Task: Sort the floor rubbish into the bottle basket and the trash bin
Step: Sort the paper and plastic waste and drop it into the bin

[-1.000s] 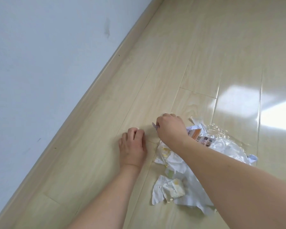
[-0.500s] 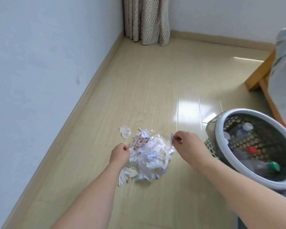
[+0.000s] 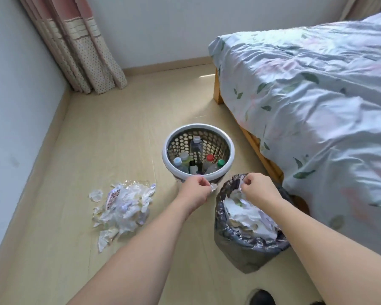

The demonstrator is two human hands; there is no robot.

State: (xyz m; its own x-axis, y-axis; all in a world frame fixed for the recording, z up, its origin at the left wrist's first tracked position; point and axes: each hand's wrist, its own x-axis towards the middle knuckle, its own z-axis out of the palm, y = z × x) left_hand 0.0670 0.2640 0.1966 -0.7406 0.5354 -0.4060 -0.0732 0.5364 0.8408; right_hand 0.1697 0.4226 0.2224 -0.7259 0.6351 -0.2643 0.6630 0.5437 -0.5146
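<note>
two hands are out in front of me, and i read the floor left to right. at about nine o'clock from the hands lies the rubbish pile (image 3: 124, 205), crumpled tissue, clear film and a printed wrapper, with one small scrap (image 3: 95, 195) just beside it at its nine o'clock. my left hand (image 3: 194, 190) hangs in front of the near rim of the bottle basket (image 3: 229, 148), its grip pinched on a small white paper bit (image 3: 213, 187) at the fingertips. the basket stands at twelve o'clock from the hands, with capped plastic bottles (image 3: 196, 146) standing inside. my right hand (image 3: 256, 189) is above the far rim of the trash bin (image 3: 240, 247), fingers curled on a small pale scrap (image 3: 242, 182). the bin, lined with a dark bag, sits just beside the basket at its five o'clock and is heaped with white paper. at three o'clock is the bed (image 3: 317, 106) under a leaf-print cover; a curtain (image 3: 81, 51) hangs at eleven o'clock.
</note>
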